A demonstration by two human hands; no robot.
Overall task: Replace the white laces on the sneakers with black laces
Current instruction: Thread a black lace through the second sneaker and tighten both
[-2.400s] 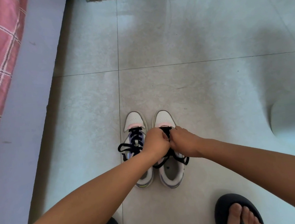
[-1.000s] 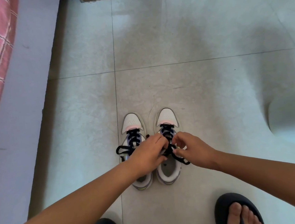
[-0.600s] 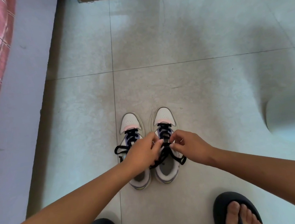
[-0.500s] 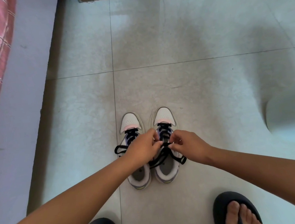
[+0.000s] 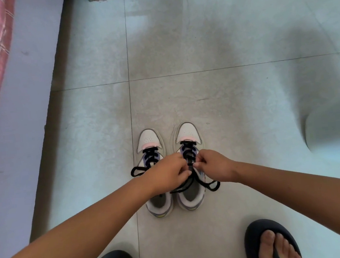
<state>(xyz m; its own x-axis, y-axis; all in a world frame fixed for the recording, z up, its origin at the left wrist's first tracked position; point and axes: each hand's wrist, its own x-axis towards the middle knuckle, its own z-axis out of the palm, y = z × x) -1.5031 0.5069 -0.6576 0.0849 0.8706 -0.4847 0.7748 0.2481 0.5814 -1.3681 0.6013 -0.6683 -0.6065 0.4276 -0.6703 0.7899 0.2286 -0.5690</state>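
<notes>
Standing toes away from the person on the tile floor (image 5: pixel 235 106), two sneakers sit side by side, near enough for both hands to reach.

Head view: the left sneaker (image 5: pixel 152 151) is threaded with black lace, a loop lying out to its left side; it appears finished. The right sneaker (image 5: pixel 188 135) carries black lace (image 5: pixel 188 147) up the eyelets. The left hand (image 5: pixel 166 172) and right hand (image 5: pixel 215 165) meet over its tongue, fingers curled and pinching the lace from opposite sides, probably to tension it evenly or form the knot. Loose ends (image 5: pixel 213 185) trail beside the collar. No white lace is visible. Judgement: the task is near its end. Slippered feet (image 5: pixel 271 243) flank the near edge.
</notes>
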